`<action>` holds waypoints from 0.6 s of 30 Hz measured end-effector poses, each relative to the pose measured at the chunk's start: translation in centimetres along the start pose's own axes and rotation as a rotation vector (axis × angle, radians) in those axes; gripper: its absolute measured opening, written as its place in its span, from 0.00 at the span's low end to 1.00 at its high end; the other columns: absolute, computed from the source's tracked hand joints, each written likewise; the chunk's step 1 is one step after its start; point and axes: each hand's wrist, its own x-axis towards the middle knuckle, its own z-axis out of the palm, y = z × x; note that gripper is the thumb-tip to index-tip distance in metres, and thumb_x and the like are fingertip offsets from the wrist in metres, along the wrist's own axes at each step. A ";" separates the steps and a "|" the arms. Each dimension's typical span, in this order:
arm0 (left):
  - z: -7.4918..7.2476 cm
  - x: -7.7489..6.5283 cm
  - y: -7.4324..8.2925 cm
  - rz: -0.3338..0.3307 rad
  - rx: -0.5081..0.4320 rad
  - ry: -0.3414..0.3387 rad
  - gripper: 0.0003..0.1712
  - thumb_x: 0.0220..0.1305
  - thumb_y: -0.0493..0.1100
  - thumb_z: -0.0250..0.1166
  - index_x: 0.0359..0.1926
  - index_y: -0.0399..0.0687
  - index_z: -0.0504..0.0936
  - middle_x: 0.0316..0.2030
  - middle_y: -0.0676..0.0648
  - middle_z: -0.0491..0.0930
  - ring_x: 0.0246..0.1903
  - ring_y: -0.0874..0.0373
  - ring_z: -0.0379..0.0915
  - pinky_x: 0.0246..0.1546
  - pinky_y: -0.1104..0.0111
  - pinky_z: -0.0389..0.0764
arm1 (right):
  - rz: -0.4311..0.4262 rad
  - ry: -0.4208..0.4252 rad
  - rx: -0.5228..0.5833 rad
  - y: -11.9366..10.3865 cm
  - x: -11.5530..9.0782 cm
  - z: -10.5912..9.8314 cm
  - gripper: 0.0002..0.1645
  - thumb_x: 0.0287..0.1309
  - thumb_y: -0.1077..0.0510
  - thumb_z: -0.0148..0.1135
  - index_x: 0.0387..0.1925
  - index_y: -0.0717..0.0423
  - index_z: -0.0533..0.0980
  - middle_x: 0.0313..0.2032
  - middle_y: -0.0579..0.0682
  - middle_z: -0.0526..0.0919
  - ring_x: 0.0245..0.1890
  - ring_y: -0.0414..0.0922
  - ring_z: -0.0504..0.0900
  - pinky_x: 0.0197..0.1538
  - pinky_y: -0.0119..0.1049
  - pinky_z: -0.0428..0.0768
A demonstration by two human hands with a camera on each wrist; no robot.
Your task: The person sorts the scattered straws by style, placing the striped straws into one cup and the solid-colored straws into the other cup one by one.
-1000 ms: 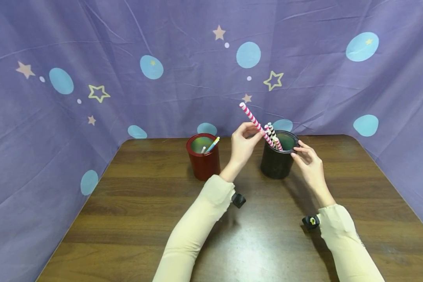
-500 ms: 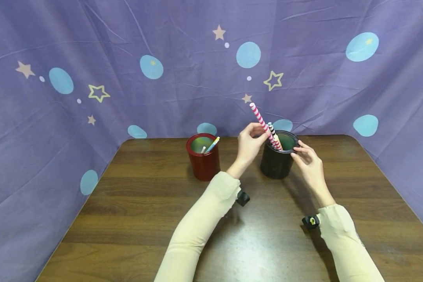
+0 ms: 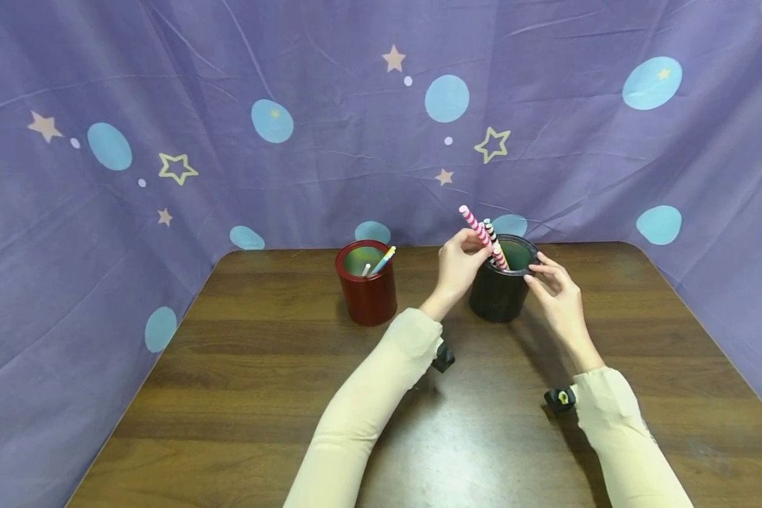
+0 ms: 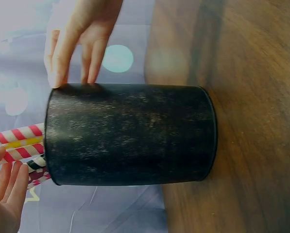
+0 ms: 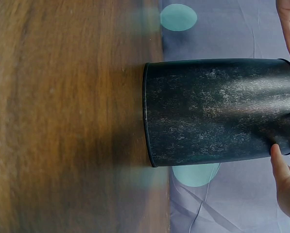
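Observation:
My left hand (image 3: 459, 267) pinches a pink-and-white striped paper straw (image 3: 472, 219), which slants into the mouth of a black can (image 3: 499, 295). Beside it, several other striped straws (image 3: 490, 231) lean at the can's left side, some black-and-white. The left wrist view has my left fingers right by the straws (image 4: 22, 133) at the can's rim, their lower ends hidden inside. My right hand (image 3: 560, 299) holds the can at its right rim, thumb and fingertips touching the edge and wall. The can stands upright.
To the left stands a dark red can (image 3: 370, 300) holding a blue pen-like stick (image 3: 384, 259) and a short white one (image 3: 366, 269). Both cans are on a brown wooden table (image 3: 248, 353). A purple curtain (image 3: 343, 141) hangs right behind the table's far edge.
My left hand has moved to the right and slightly down with the striped straw, which now stands lower and deeper in the black can. My right hand has stayed at the rim.

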 end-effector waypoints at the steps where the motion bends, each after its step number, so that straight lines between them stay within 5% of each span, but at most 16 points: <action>1: 0.1 -0.1 -0.1 -0.001 0.011 -0.003 0.09 0.47 0.30 0.65 0.33 0.33 0.77 0.30 0.40 0.81 0.29 0.56 0.79 0.30 0.81 0.76 | -0.004 0.000 0.000 0.0 0.0 0.0 0.14 0.51 0.74 0.55 0.41 0.79 0.70 0.55 0.66 0.67 0.55 0.56 0.67 0.56 0.39 0.68; 18: -1.2 -2.1 -1.1 -0.038 -0.039 -0.025 0.11 0.47 0.32 0.66 0.35 0.34 0.78 0.29 0.39 0.81 0.26 0.59 0.77 0.30 0.79 0.77 | -0.001 -0.003 -0.009 -0.1 0.0 -0.1 0.14 0.51 0.73 0.55 0.41 0.78 0.70 0.56 0.65 0.67 0.55 0.56 0.67 0.55 0.35 0.69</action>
